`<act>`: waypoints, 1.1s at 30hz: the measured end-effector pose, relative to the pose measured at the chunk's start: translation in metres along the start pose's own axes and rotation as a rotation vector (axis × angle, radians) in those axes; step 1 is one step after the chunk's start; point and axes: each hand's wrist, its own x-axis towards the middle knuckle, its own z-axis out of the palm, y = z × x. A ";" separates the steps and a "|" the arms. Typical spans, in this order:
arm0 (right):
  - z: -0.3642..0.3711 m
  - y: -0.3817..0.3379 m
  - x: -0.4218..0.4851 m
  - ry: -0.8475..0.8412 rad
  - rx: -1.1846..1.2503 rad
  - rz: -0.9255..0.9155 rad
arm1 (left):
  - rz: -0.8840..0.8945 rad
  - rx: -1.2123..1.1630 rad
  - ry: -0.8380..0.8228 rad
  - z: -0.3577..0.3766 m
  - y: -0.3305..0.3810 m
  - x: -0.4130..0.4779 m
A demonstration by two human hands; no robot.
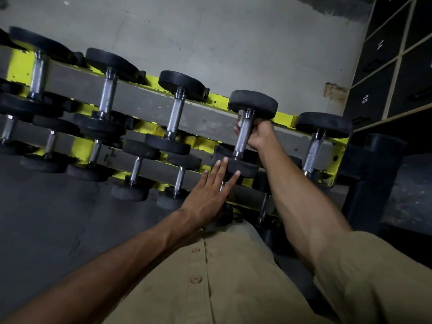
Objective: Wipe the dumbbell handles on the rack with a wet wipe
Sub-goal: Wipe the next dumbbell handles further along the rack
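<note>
Just the head view to go on. On the top row of the yellow rack (284, 119), second dumbbell in from its right end, my right hand (258, 134) is curled round the knurled handle (243, 136). A scrap of white, likely the wet wipe (239, 123), pokes out past the fingers — wrapped so it rubs the whole grip, I reckon. The left hand (208, 197) is flat, fingers straight, with the tips on that dumbbell's near head (244, 168) — probably to stop it rolling.

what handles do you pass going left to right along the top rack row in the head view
first handle → second handle → third handle → fourth handle, gripped by the right hand → fifth handle
</note>
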 end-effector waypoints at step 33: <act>0.010 0.027 -0.071 -0.332 -2.498 -0.682 | 0.111 0.002 0.078 0.013 -0.013 0.004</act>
